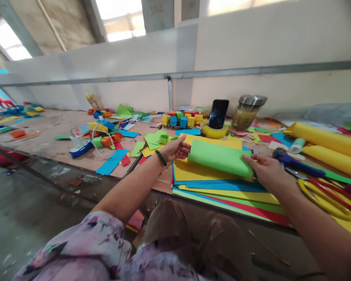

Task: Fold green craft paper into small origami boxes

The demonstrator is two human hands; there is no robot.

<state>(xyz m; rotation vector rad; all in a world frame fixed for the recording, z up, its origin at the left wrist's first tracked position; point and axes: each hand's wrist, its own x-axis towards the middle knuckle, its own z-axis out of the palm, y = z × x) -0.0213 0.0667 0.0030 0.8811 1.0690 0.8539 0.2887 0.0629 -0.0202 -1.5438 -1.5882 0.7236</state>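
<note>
A folded or rolled green sheet (220, 158) lies over a stack of coloured paper (222, 185) at the table's front edge. My right hand (265, 168) pinches the sheet's right end between thumb and fingers. At its left end is my left hand (177, 150), palm turned inward, fingers slightly bent and apart, close to the sheet's edge and not closed on it. Yellow, blue, green and red sheets show at the front of the stack.
Scissors with yellow (324, 199) and red handles lie right, beside a blue-handled tool (298, 162). Behind are a phone (218, 114) on a yellow roll, a lidded jar (248, 113) and small paper boxes (183, 121). Paper scraps and a blue glue gun (81, 149) lie left.
</note>
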